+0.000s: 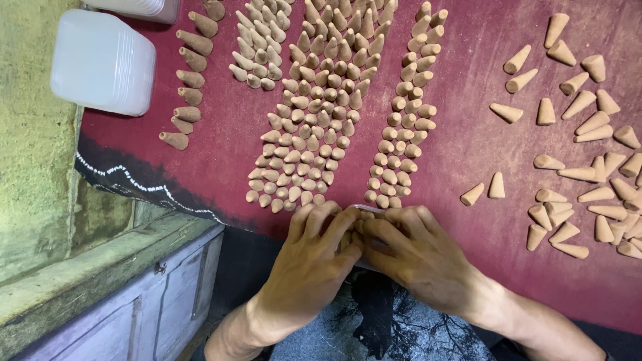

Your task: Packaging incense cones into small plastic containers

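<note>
My left hand [309,257] and my right hand [418,253] meet at the near edge of a dark red cloth [468,144]. Together their fingers close around a small clear packet [366,212] with a few tan cones in it; the packet is mostly hidden by my fingers. Just beyond my fingertips stand tight rows of upright tan cones [314,127] and a narrower column of upright cones [404,113]. Loose cones [588,167] lie on their sides to the right.
A white plastic container [102,61] sits at the far left corner. A line of darker brown cones [187,80] runs beside it. A greenish wall and a pale wooden cabinet [134,307] are at the left, below the cloth's edge.
</note>
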